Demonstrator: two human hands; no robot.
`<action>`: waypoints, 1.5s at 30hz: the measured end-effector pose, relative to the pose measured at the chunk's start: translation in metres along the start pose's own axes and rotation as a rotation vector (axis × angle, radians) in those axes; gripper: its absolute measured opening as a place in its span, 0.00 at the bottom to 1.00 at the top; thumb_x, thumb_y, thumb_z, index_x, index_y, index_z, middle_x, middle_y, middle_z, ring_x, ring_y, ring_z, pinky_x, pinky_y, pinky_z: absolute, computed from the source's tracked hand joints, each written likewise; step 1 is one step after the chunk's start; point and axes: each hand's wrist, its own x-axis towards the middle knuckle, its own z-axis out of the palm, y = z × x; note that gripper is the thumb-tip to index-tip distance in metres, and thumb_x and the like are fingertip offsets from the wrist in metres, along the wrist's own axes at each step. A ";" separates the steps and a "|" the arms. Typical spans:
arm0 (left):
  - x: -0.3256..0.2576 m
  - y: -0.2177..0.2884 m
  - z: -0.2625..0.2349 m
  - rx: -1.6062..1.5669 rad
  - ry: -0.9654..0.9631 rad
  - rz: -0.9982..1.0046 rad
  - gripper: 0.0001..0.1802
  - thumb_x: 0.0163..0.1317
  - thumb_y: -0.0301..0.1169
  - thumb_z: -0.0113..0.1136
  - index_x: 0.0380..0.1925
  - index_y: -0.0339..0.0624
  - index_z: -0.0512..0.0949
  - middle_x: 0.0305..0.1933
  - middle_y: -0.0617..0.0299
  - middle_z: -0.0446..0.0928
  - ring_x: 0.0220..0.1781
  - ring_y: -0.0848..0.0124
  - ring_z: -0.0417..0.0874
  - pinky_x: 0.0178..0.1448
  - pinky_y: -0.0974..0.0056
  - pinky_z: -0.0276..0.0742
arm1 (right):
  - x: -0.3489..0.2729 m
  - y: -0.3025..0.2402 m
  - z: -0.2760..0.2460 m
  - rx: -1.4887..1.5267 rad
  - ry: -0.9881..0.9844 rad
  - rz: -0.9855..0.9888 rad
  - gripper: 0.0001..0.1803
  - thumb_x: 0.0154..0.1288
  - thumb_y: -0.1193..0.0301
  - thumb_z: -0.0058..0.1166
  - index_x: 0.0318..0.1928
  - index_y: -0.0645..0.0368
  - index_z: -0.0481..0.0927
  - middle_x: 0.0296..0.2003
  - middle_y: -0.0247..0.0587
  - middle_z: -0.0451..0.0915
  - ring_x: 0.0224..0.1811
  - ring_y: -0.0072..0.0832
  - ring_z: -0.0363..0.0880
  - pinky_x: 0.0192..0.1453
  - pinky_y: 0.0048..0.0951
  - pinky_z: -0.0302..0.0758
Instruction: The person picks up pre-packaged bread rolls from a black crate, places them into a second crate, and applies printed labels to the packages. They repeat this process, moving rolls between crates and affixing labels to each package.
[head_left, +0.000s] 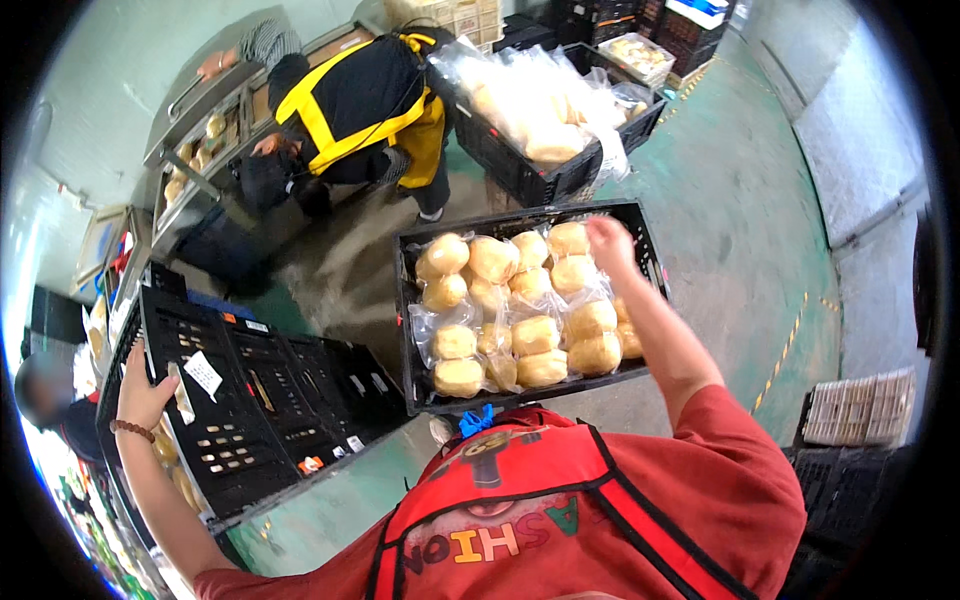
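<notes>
In front of me a black plastic crate [410, 300] holds several pale yellow buns [457, 377] in clear plastic bags, lying in rows. At its far right corner, my right hand [612, 245] is over the bagged buns, its fingers bent in at the bags; what they pinch is hidden. On the left stands another black crate [280, 400], its slotted face turned toward the full crate and bearing a white label [203, 374]. My left hand [147, 390] grips this crate's upper edge, thumb on the near face and fingers mostly behind it. More buns show past its left edge.
A person [350, 110] in a yellow and black apron bends over a metal rack of buns at the far left. Behind the full crate, another black crate [520, 180] overflows with bagged buns. Stacked crates [855, 480] stand at right. Another person [75, 420] is at the left edge.
</notes>
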 end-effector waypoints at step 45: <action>-0.027 0.021 0.062 0.288 0.189 -0.340 0.49 0.51 0.33 0.64 0.70 0.45 0.46 0.59 0.36 0.68 0.60 0.44 0.71 0.60 0.52 0.69 | 0.286 0.127 0.028 -0.199 0.206 0.472 0.37 0.47 0.50 0.65 0.48 0.68 0.75 0.44 0.56 0.80 0.48 0.44 0.80 0.52 0.37 0.74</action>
